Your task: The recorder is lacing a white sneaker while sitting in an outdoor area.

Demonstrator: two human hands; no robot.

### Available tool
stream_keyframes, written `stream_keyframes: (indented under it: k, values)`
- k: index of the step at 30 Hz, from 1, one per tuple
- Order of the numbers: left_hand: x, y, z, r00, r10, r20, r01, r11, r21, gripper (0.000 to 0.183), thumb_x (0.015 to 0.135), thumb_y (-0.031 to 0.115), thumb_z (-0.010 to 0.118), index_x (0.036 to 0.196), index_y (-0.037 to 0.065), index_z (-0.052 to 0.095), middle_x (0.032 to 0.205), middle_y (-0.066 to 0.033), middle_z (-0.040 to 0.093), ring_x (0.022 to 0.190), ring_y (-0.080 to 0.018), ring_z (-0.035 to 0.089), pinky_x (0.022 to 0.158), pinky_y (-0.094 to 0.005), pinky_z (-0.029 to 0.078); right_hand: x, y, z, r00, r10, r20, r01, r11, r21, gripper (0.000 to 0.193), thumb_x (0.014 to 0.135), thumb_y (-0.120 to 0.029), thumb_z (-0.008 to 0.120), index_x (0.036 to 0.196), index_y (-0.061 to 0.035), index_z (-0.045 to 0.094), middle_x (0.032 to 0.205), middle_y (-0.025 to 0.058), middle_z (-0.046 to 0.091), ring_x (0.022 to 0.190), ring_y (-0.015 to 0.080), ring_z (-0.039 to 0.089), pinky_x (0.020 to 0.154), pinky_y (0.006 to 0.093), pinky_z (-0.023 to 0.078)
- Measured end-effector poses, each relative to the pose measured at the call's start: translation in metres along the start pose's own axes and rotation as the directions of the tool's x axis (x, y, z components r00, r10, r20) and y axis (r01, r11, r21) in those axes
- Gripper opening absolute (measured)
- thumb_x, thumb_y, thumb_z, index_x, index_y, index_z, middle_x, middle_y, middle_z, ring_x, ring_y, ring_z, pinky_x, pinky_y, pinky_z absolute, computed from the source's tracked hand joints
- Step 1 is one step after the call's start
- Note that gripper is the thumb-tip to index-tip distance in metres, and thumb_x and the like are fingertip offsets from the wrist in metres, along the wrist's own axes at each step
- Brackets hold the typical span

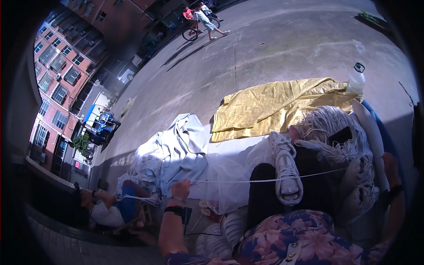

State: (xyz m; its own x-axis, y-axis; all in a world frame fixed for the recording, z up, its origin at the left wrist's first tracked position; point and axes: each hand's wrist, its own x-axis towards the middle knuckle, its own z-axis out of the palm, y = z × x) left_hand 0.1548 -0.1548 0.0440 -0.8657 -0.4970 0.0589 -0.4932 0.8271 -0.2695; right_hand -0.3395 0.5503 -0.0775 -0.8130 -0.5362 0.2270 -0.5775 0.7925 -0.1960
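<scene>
My left hand [180,189] is closed on one end of a long white shoelace [251,181]. The lace runs taut across my lap to my right hand [391,165], whose fingers look closed round its other end at the far right. Beneath the lace, a white sneaker [290,187] rests on my dark-trousered legs, its toe toward me. Beyond it on the right lies a big bundle of white laces [327,121] with a dark flat object [340,136] on top. More white shoes [360,187] sit beside my right leg.
A yellow woven sack [274,108] and a white cloth [183,141] lie ahead. A white bottle [356,79] stands at the far right. Sheer white plastic [227,176] lies by my left hand. Another person [110,214] sits at left with laces. People with a bicycle [191,33] are farther off.
</scene>
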Motion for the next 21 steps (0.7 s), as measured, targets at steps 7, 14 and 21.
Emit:
stream_keyframes:
  k: [7,14,21]
  values:
    - [0.005,0.004,0.014,0.942,-0.279,-0.189,0.251,0.955,-0.158,0.022,0.082,0.023,0.051,0.074,0.005,0.060,0.068,-0.0118,0.062,0.060,-0.0274,0.061,0.055,-0.0360,0.048,0.024,-0.037,0.029,0.928,0.351,0.122,-0.357,0.750,0.557,0.023,0.084,-0.020,0.048,0.069,-0.0032,0.053,0.067,0.0138,0.056,0.058,0.0314,0.053,0.051,0.0415,0.040]
    - [0.017,0.205,0.022,0.626,0.239,0.742,0.774,-0.073,-0.629,0.016,0.084,0.020,0.056,0.080,0.005,0.057,0.058,-0.0051,0.056,0.037,-0.0084,0.044,0.033,-0.0206,0.030,-0.008,-0.256,0.013,0.508,-0.150,0.848,-0.811,0.249,0.529,0.016,0.085,-0.019,0.051,0.081,-0.0042,0.055,0.066,0.0069,0.059,0.048,0.0128,0.053,0.046,0.0251,0.043]
    - [0.042,0.292,0.007,0.607,0.501,0.617,0.761,-0.144,-0.632,0.017,0.088,0.020,0.053,0.081,0.005,0.054,0.060,-0.0056,0.057,0.037,-0.0076,0.044,0.034,-0.0190,0.033,0.016,-0.313,0.046,0.703,-0.205,0.682,-0.634,0.254,0.730,0.018,0.083,-0.019,0.057,0.088,-0.0034,0.063,0.071,-0.0033,0.054,0.063,0.0040,0.047,0.056,0.0210,0.038]
